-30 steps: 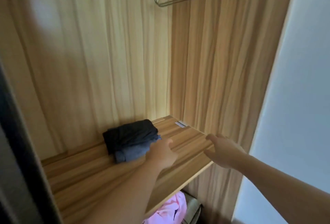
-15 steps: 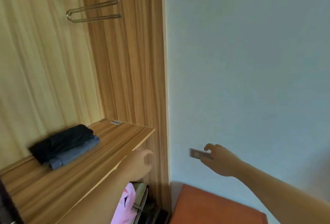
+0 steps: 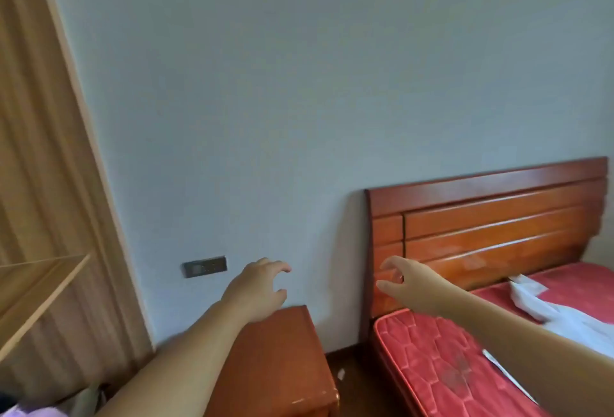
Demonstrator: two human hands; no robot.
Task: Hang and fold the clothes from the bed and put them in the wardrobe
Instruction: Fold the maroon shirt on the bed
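Bed (image 3: pixel 442 366) runs lengthwise from headboard (image 3: pixel 491 217); both hands empty, fingers loosely curled.

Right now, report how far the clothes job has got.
Done: nothing this view can confirm; only the wardrobe's shelf edge shows. In hand: nothing. The left hand and right hand are both empty, fingers loosely curled, reaching toward the bed. Left: a white garment lies on the red mattress, unfolded.
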